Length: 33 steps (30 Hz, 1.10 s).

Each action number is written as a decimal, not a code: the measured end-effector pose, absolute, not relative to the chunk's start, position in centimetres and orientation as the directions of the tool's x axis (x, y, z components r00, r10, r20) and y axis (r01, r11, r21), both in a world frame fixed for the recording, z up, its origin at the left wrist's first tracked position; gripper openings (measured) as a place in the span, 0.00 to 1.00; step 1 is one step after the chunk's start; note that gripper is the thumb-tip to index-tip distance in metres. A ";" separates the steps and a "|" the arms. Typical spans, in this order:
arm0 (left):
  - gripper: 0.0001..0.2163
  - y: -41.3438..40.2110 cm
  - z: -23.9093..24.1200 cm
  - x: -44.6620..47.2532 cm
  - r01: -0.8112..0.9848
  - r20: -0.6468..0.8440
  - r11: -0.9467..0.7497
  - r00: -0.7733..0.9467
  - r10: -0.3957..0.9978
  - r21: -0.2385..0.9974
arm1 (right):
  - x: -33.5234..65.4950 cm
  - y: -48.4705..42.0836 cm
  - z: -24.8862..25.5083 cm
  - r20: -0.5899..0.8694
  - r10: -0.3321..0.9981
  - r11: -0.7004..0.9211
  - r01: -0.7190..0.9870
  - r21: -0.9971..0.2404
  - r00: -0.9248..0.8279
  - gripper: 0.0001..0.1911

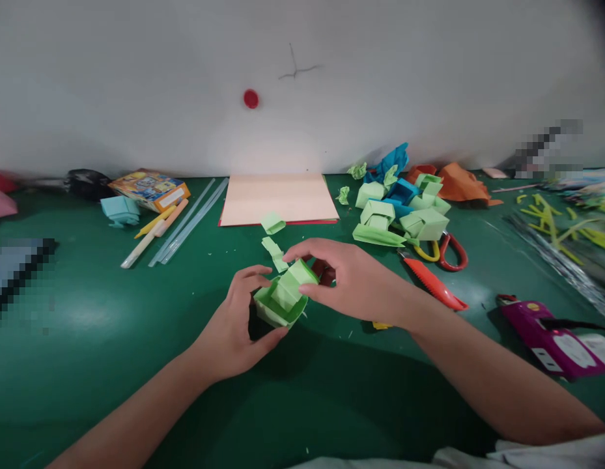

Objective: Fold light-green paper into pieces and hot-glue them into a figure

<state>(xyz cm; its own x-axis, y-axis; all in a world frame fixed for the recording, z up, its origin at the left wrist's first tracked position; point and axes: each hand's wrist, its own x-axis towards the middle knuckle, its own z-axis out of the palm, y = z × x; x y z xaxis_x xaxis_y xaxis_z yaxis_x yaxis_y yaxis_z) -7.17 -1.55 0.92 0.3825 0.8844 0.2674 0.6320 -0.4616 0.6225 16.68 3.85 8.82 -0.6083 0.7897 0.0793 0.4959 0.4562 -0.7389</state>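
Observation:
In the middle of the head view, my left hand (241, 326) curls round a small green folded paper box (275, 314), thumb at its near side and fingers at the far side. My right hand (338, 277) pinches a lighter green folded paper piece (291, 286) between thumb and fingers. That piece sits partly inside the box's opening, tilted. Just beyond the hands lie a green paper strip (275, 253) and a small folded green paper (273, 223).
A pale paper stack (277, 198) lies by the wall. At right are crumpled paper pieces (424, 221), scissors (452, 253), a red cutter (436, 281) and a purple device (559, 342). At left are glue sticks (192, 221), pens (155, 238) and a colourful box (150, 189).

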 end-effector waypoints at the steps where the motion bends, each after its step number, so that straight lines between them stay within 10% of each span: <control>1: 0.27 -1.6 0.9 -7.2 0.628 0.277 -0.470 0.385 0.880 0.621 | 16.6 3.8 8.7 0.071 0.787 0.455 0.499 -0.737 -0.612 0.19; 25: 0.23 -1.5 0.3 -7.7 0.551 0.341 -0.550 0.441 0.830 0.627 | 14.5 2.5 7.3 0.022 0.762 0.517 0.588 -0.622 -0.648 0.26; 33: 0.10 -1.3 1.0 -7.8 0.520 0.319 -0.502 0.405 0.857 0.691 | 14.5 2.8 7.1 0.057 0.756 0.513 0.536 -0.671 -0.652 0.07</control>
<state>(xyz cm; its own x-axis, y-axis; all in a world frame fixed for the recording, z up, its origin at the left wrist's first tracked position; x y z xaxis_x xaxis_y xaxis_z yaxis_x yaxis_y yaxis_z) -7.78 -1.28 1.00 0.4047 0.8571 0.3188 0.5195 -0.5024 0.6911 14.50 2.78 7.07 -0.6522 0.7559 0.0571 0.5357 0.5128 -0.6709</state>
